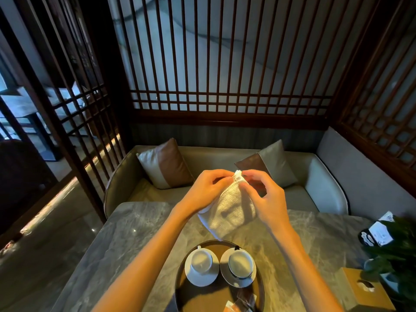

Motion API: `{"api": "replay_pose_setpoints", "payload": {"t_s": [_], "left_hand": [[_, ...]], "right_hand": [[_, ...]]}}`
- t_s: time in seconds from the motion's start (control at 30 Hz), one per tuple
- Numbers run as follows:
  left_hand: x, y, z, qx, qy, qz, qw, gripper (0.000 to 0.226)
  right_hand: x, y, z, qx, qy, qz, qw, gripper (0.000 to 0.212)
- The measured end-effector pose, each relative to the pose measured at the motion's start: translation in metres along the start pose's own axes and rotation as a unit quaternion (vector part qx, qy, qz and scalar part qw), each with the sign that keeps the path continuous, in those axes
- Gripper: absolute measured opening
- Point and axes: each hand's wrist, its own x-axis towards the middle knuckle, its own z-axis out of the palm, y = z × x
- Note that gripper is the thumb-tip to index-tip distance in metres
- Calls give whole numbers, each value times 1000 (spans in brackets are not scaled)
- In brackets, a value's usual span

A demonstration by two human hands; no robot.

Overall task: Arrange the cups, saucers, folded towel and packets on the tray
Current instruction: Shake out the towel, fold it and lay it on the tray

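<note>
Both hands hold a white towel (231, 210) up in the air above the marble table (126, 239). My left hand (207, 190) and my right hand (263, 197) pinch its top edge close together, and the cloth hangs down between them. Below, a round brown tray (216, 296) carries two white cups on white saucers: the left cup (201, 260) on its saucer (202, 280), the right cup (240, 264) on its saucer (225, 266). Packets (243, 302) lie at the tray's near edge.
A wooden tissue box (367, 291) and a green plant (396, 246) stand at the table's right side, with a black-and-white card holder (378, 233) behind. A grey sofa (326, 185) with two cushions sits beyond the table, backed by wooden lattice screens.
</note>
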Motion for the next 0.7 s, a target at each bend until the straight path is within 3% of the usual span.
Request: {"api": "replay_pose_setpoints", "payload": {"t_s": [0.37, 0.53, 0.7], "left_hand": [[2, 14, 3, 8, 9, -15, 1000, 26], [3, 14, 4, 23, -18, -9, 1000, 26], [2, 19, 5, 6, -71, 0, 997, 30]], "right_hand": [[-4, -3, -3, 2, 44, -21, 999, 18], [-4, 0, -3, -59, 7, -57, 997, 22], [0, 1, -5, -34, 26, -57, 997, 13]]}}
